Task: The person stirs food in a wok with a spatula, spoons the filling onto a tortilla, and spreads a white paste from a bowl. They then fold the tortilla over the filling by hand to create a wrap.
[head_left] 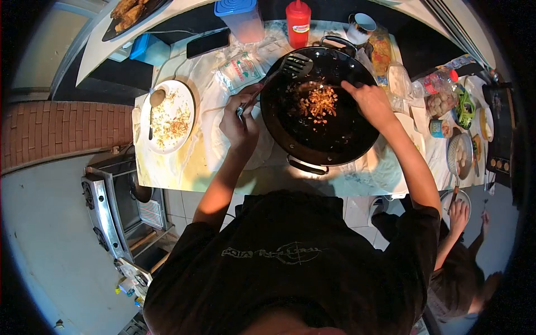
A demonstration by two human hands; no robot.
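Observation:
A large black wok (329, 142) stands on the marble-patterned table, with small browned bits (319, 104) heaped near its middle. Closed around the handle of a slotted spatula (297, 65), my left hand (240, 124) is at the wok's left side; the spatula's head lies over the upper left rim. My right hand (372, 104) reaches over the wok's right side, its fingers bent and close together; what they hold, if anything, is too small to tell. To the left, a white plate (184, 100) carries scattered bits and a spoon (157, 99).
Behind the wok are a red squeeze bottle (298, 28), a clear tub with blue lid (241, 21), a phone (208, 44) and a plastic packet (241, 71). Jars, greens (464, 109) and bowls crowd the right. Another person's hand (459, 216) is at lower right.

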